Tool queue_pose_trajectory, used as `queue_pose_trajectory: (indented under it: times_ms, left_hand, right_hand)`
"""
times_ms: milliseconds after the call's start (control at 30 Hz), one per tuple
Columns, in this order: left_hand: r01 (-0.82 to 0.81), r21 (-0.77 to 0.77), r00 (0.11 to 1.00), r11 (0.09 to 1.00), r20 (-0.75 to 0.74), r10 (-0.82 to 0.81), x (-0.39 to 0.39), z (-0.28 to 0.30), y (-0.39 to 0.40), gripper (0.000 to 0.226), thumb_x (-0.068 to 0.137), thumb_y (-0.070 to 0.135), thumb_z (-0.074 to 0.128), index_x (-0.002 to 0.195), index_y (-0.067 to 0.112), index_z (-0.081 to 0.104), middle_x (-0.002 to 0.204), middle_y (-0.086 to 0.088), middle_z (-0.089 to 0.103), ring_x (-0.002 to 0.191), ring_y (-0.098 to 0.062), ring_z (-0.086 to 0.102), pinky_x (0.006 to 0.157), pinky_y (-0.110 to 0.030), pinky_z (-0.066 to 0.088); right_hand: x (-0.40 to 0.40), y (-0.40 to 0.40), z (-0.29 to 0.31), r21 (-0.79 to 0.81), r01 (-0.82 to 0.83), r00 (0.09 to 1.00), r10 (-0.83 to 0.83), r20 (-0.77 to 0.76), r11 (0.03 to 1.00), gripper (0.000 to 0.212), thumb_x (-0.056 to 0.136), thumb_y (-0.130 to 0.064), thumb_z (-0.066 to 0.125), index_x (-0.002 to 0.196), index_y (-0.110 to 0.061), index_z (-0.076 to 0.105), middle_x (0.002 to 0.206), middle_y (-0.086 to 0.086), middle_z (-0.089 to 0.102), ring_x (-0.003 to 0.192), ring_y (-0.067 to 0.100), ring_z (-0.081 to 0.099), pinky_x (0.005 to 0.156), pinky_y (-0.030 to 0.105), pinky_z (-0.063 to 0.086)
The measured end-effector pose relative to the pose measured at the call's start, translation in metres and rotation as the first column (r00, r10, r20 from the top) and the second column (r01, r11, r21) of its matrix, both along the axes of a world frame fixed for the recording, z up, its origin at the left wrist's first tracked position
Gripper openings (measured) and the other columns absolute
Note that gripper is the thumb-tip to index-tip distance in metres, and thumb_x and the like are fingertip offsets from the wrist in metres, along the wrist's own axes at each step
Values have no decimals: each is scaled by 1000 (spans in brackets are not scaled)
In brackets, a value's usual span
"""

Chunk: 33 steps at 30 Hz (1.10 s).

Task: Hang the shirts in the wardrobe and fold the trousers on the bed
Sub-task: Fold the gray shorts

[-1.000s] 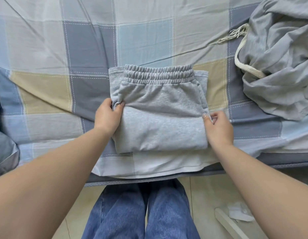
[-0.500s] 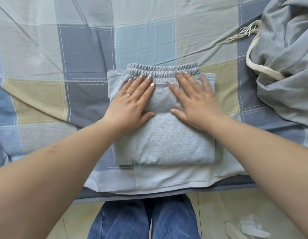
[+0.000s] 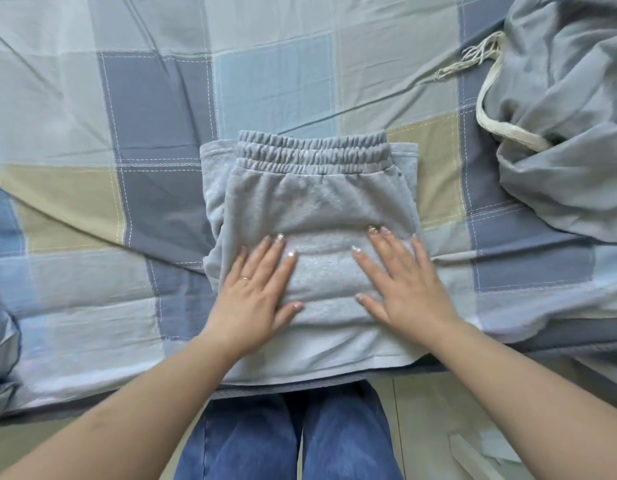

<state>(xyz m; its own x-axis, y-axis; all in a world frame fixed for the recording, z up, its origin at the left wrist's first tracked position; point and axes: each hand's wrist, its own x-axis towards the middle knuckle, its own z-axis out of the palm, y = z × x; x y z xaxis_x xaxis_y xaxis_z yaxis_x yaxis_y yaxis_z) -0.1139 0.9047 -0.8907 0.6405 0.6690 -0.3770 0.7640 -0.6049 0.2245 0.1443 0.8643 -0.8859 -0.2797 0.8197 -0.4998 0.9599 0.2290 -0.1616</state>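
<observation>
Hands point(image 3: 329, 292) slid nearer on folded trousers point(image 3: 310, 216).

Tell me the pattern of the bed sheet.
Bed sheet: checked in blue, grey and beige squares, shown in the head view.

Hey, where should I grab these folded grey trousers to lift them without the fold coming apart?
Probably by the two short sides, one hand each, fingers slid under the folded grey trousers from left and right. The stacked layers end there, and the waistband lies loose on top at the far edge. Left hand and right hand now press flat on top.
</observation>
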Motion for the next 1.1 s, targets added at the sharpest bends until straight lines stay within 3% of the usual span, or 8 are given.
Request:
queue_pose_trajectory:
  times_ms: [100, 233, 333, 433, 533, 700, 867, 1100]
  left_hand:
    - [-111, -5, 992, 994, -54, 110, -18, -2, 3, 73, 91, 55, 32, 144, 6, 41, 153, -16, 31, 143, -30, 20, 116, -49, 15]
    - [-402, -68, 911, 913, 66, 407, -30, 6, 4, 75, 91, 53, 42, 150, 9, 27, 159, -11, 18, 147, -21, 9, 119, -48, 10]
    - [-768, -325, 528, 553, 170, 832, -28, 13, 22, 84, 87, 45, 63, 152, 17, 17, 150, -1, 30, 140, -15, 24, 115, -32, 21]
    - [-788, -570, 215, 233, 99, 972, -16, 16, 48, 69, 84, 42, 68, 143, 21, 38, 126, 8, 53, 116, -9, 52, 96, -24, 40]
    - [-662, -733, 238, 157, -7, 971, -5, 18, 67, 48, 84, 38, 71, 125, 17, 56, 116, 2, 67, 106, -15, 64, 94, -37, 51]
    - [-576, -810, 243, 109, -42, 969, 6, 40, 75, 28, 80, 37, 74, 104, 24, 66, 100, 7, 74, 90, -11, 71, 85, -34, 56]
    - [-413, -909, 226, 48, -51, 973, 9, 89, 72, 41, 77, 34, 75, 112, 17, 65, 105, -5, 74, 93, -23, 72, 72, -33, 59]
    - [-251, -959, 387, 133, 27, 922, 18, 221, 65, 48, 66, 38, 81, 107, 20, 66, 101, -7, 74, 89, -27, 72, 64, -33, 58]
  right_hand:
    - [20, 0, -2, -85, 69, 997, -65, 48, 994, 72, 87, -63, 6, 149, -25, 5, 157, 3, -5, 144, 19, -7, 115, 53, -4]
    - [27, 4, 12, -5, 291, 937, -286, -198, 957, 72, 90, -56, 31, 148, -13, 30, 158, 11, 17, 145, 24, 17, 116, 44, 12]
    - [27, 27, 14, -103, 701, 611, -668, -425, 706, 67, 92, -45, 53, 146, -12, 31, 143, 7, 39, 125, 15, 42, 106, 37, 37]
    - [21, 53, 8, -284, 851, 334, -872, -358, 443, 66, 87, -45, 61, 141, -17, 39, 124, -2, 55, 109, 14, 54, 87, 31, 45]
    - [9, 65, 5, -523, 795, 149, -935, -321, 306, 42, 81, -43, 70, 114, -24, 51, 98, -14, 60, 98, 15, 60, 76, 28, 46]
    - [8, 56, 22, -588, 738, 132, -926, -353, 329, 27, 82, -35, 72, 102, -27, 55, 97, -11, 63, 99, 17, 62, 88, 33, 49]
    - [20, 30, 75, -656, 709, -29, -918, -396, 260, 12, 85, -32, 68, 94, -34, 62, 105, -7, 69, 100, 18, 66, 91, 40, 52]
    - [20, -40, 217, -746, 654, -395, -786, -476, 124, 21, 89, -22, 64, 107, -31, 60, 104, -6, 73, 93, 10, 70, 73, 26, 57]
